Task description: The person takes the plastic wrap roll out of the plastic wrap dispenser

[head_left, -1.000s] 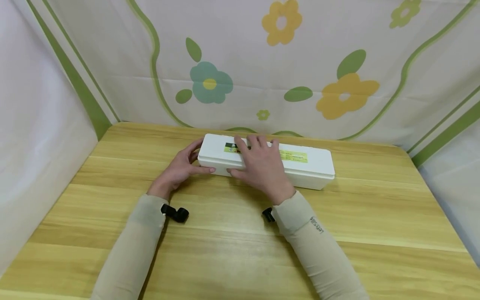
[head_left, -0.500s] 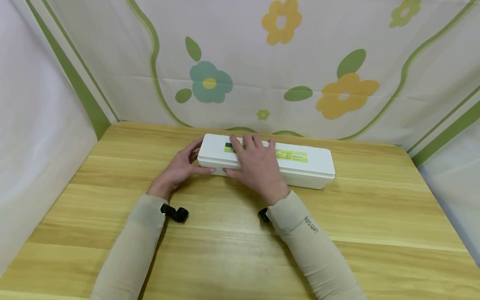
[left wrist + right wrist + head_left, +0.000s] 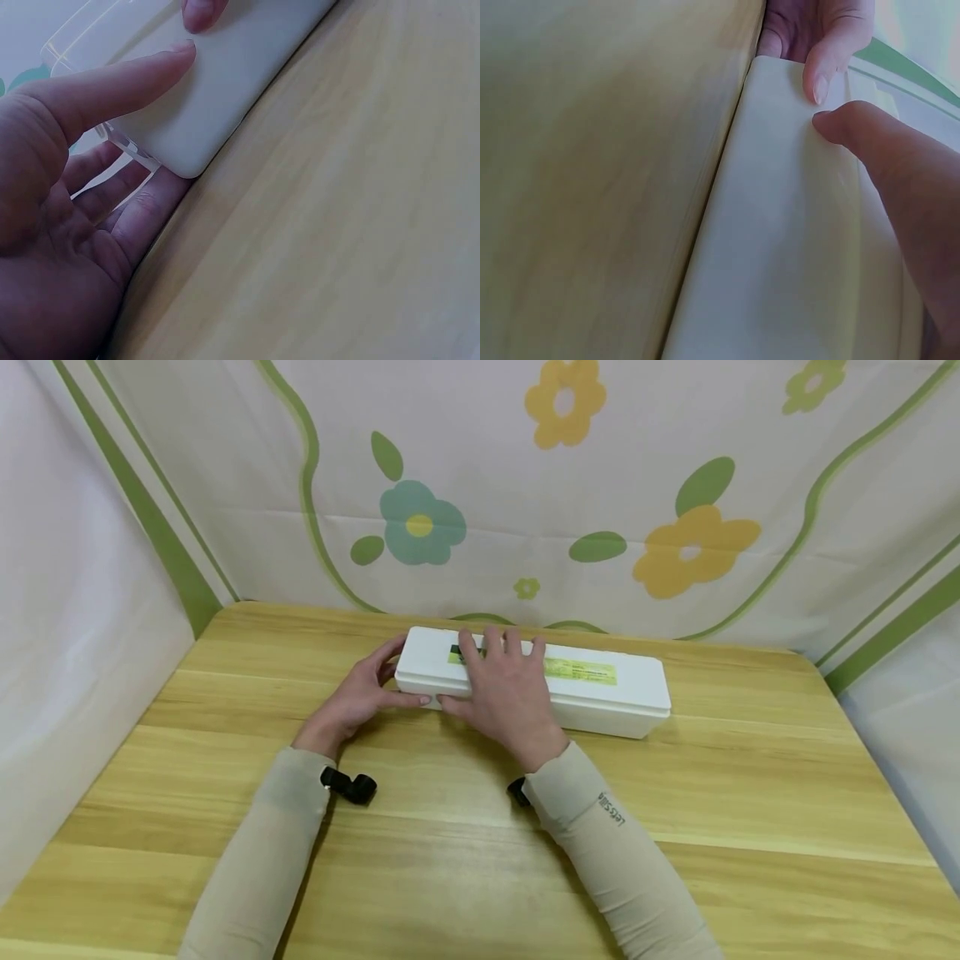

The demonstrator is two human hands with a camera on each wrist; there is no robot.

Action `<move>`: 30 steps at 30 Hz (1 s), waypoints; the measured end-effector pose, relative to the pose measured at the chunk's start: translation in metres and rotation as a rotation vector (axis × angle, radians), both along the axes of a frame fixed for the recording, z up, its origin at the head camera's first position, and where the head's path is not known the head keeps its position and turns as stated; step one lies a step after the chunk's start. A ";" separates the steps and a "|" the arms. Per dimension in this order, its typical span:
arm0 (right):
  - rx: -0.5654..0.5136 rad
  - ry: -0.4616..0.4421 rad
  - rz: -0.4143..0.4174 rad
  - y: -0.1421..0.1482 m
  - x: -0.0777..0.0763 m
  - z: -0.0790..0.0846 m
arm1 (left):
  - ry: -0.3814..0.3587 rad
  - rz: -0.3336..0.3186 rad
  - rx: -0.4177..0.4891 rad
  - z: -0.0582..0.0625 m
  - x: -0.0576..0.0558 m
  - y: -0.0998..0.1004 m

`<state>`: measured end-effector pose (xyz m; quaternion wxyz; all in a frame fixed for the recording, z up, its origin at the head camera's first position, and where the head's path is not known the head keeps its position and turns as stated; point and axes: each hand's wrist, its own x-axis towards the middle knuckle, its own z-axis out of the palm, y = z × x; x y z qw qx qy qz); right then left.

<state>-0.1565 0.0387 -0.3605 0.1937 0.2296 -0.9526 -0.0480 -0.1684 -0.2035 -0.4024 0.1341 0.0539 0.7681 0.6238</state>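
Observation:
A long white foam box (image 3: 637, 681) with a lid lies on the wooden table, a yellow-green label (image 3: 581, 671) along its top. My left hand (image 3: 358, 697) grips the box's left end, thumb along the front wall and fingers around the end and behind. Over the left half of the lid, my right hand (image 3: 513, 697) spreads its fingers across the top and covers part of the label. Its thumb (image 3: 877, 139) presses on the front wall, close to the left thumb (image 3: 826, 71) in the right wrist view. The lid sits on the box.
Behind the box, a white curtain (image 3: 495, 510) with printed flowers and leaves hangs at the table's back edge. More cloth hangs at the left and right sides. The wooden table (image 3: 450, 877) extends in front of the box. Each wrist wears a small black camera (image 3: 351, 787).
My right hand has slid left along the box, its thumb now nearer the left one and more of the label showing. The left hand and the box stay in place.

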 end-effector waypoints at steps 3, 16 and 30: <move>0.003 0.005 -0.011 -0.002 0.001 0.000 | -0.001 -0.001 0.001 0.000 0.000 0.000; -0.006 -0.012 -0.034 -0.006 0.001 -0.002 | -0.012 0.007 0.006 -0.003 -0.001 0.001; 0.000 0.081 -0.019 -0.007 0.001 -0.004 | 0.007 -0.001 0.009 -0.002 -0.003 0.000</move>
